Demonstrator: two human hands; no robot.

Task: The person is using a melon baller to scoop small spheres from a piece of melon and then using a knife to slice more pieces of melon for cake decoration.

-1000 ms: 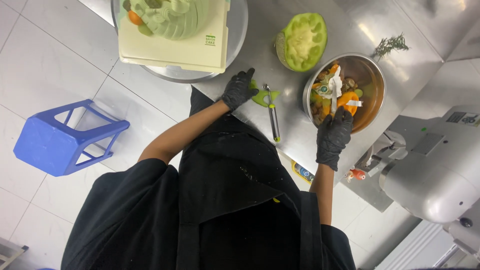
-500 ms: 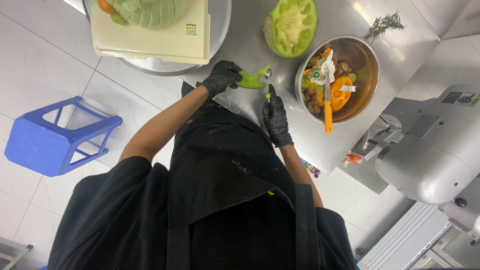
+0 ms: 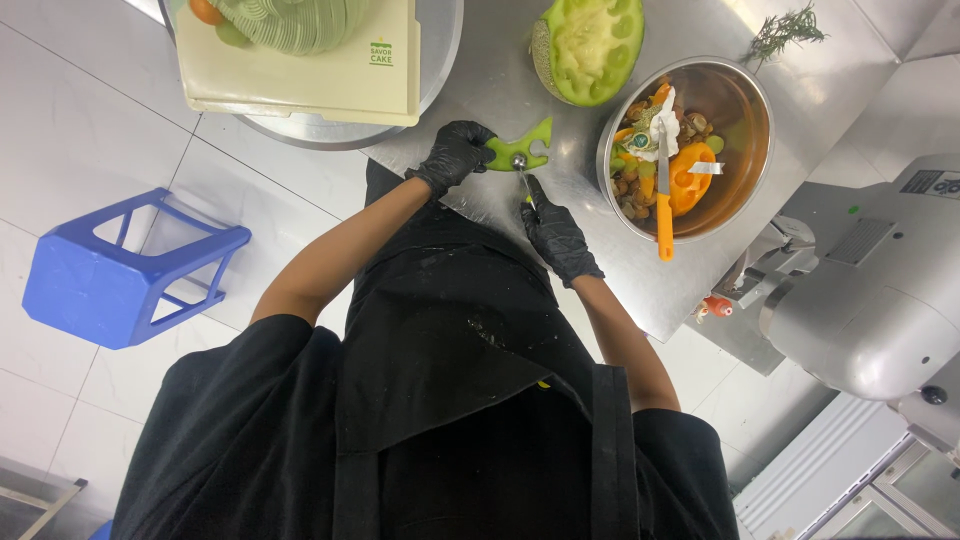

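Observation:
Both my hands wear black gloves over a steel counter (image 3: 560,120). My left hand (image 3: 455,155) grips a thin green melon piece (image 3: 520,152) with cut notches. My right hand (image 3: 555,235) holds a small metal melon-baller scoop (image 3: 522,175), its round tip resting against the green piece. Just to the right stands a steel bowl (image 3: 745,110) of fruit scraps, with an orange-handled knife (image 3: 663,190) lying in it. A hollowed green melon half (image 3: 590,45) sits behind the hands.
A cream cutting board (image 3: 300,75) with carved melon rests on a round steel tray (image 3: 440,50) at upper left. A rosemary sprig (image 3: 785,30) lies at the far right. A blue plastic stool (image 3: 125,265) stands on the tiled floor. A grey machine (image 3: 860,300) sits right.
My right hand left the orange-handled knife in the bowl, came back to the counter edge and took up the scoop. The scoop tip now meets the green piece in my left hand.

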